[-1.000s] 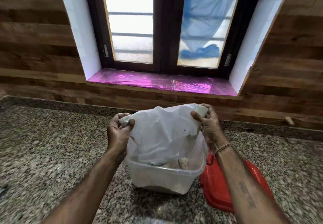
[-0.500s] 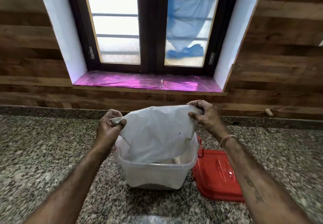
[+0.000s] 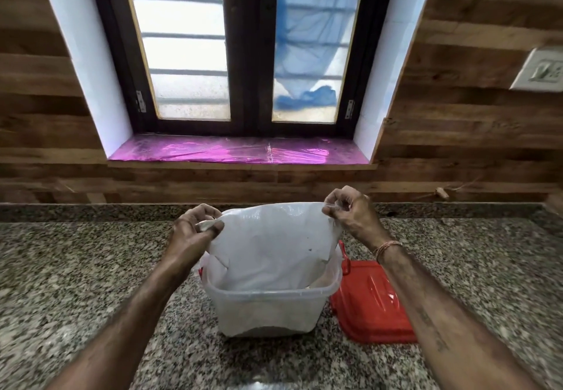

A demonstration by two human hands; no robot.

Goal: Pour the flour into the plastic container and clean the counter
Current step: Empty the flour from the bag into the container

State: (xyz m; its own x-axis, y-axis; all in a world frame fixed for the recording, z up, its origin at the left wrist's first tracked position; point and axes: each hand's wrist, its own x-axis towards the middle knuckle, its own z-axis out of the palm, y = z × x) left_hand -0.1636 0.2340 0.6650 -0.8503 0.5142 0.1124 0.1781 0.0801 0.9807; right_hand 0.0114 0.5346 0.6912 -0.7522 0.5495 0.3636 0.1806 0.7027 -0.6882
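Head view: bag [image 3: 271, 246] hangs between left hand [image 3: 190, 234] and right hand [image 3: 350, 216].

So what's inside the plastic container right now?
The lower end of the white bag, whose top corners the left hand and right hand pinch. A pale patch, maybe flour, shows at the right rim of the plastic container. The bag covers the rest.

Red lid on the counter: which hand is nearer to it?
Right. The right hand pinches a corner of the bag just above the red lid; the left hand grips the opposite corner, beyond the plastic container from the lid.
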